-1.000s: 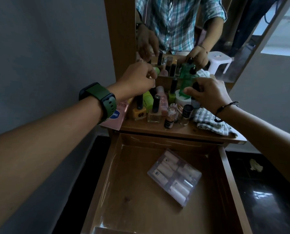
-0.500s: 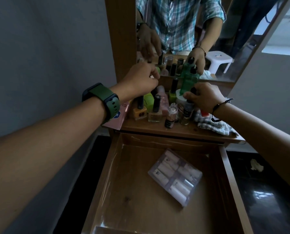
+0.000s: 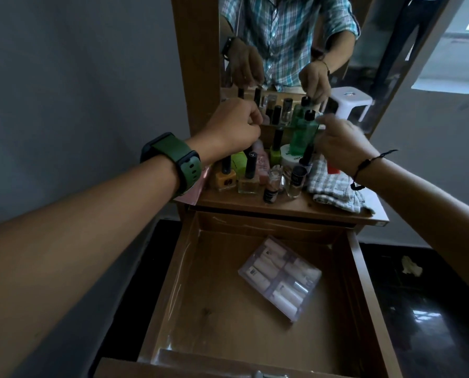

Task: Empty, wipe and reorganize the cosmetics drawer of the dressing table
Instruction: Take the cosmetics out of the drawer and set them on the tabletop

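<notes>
Drawer with, apparently, one compartmented case.

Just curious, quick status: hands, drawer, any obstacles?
Left hand closed among bottles, contents hidden. Right hand at green bottle. Drawer open, holds clear case.

A case lies in the drawer; bottles stand on the tabletop left of a cloth.

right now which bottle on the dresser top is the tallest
The green bottle with the black cap, at the back by the right hand; it stands well above the small polish bottles.
</notes>
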